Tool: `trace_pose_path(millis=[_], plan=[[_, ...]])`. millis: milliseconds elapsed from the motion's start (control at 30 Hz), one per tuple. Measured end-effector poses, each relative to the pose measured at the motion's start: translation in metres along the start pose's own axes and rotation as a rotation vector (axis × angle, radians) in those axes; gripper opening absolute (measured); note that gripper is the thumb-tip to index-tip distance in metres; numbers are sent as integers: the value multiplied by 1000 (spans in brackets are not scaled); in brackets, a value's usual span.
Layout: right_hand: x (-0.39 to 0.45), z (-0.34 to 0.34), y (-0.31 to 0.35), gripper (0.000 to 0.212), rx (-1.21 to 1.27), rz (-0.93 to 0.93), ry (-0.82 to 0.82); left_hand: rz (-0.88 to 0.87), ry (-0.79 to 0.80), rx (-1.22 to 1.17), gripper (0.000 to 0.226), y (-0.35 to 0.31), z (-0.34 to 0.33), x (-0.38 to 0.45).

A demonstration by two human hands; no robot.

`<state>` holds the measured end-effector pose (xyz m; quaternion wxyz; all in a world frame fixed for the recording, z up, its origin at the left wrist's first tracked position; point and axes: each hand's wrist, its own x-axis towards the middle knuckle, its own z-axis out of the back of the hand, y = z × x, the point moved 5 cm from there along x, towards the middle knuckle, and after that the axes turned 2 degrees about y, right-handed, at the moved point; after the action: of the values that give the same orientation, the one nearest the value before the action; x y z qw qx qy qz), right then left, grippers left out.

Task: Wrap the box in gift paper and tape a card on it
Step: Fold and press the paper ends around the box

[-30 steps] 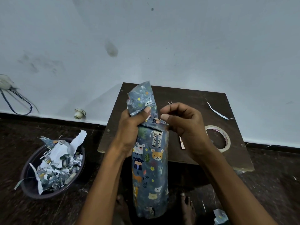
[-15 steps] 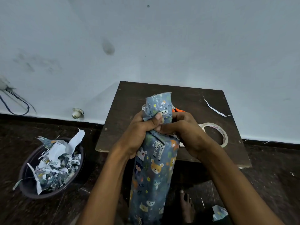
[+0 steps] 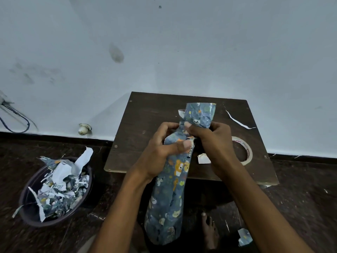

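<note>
- At the far left, a dark cable (image 3: 16,121) is seen hanging along the wall, above the floor.
- A dark round basin (image 3: 54,192) stands on the floor, left of the worktop, and it is filled with torn scraps of paper (image 3: 62,183).
- A small white knob (image 3: 84,128) is fixed low on the wall, between the basin and the worktop.
- The dark wooden worktop (image 3: 145,125) is placed against the wall.
- The left hand (image 3: 160,152) is closed around the upper part of the wrapped box (image 3: 169,198), with the thumb pressed across the gift paper.
- The box is held upright in front of the worktop's near edge; it is covered in blue gift paper with small animals.
- The loose paper end (image 3: 198,115) above the box is pinched by the right hand (image 3: 213,143).
- A small white card (image 3: 203,158) lies on the worktop, partly hidden by the right hand.
- A tape roll (image 3: 245,150) lies flat on the worktop, right of the hands.
- A thin white paper strip (image 3: 237,121) lies near the worktop's far right corner.
- 1 paper scrap (image 3: 245,236) lies on the floor at the lower right.
</note>
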<state>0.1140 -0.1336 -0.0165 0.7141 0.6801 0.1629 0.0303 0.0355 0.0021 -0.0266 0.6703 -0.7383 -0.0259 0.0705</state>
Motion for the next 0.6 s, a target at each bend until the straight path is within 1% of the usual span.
trace_pose_path(millis=[100, 133, 233, 267, 300, 400, 433, 600], plan=[[1, 4, 5, 25, 27, -6, 35, -29, -13, -87, 59, -3, 2, 0], [1, 4, 7, 25, 30, -7, 50, -39, -13, -112, 60, -2, 4, 1], [2, 5, 9, 23, 47, -16, 80, -69, 18, -152, 75, -4, 2, 0], [2, 4, 9, 22, 49, -20, 80, -75, 32, -151, 77, -4, 1, 0], [3, 4, 9, 22, 46, -23, 75, -89, 45, -143, 72, -5, 0, -1], [5, 5, 6, 22, 29, -14, 55, -128, 57, -106, 45, -6, -2, 1], [5, 5, 5, 23, 24, -7, 49, -133, 56, -96, 42, -6, -2, 2], [3, 3, 5, 28, 53, -14, 76, -148, 12, -94, 45, -11, 4, 1]])
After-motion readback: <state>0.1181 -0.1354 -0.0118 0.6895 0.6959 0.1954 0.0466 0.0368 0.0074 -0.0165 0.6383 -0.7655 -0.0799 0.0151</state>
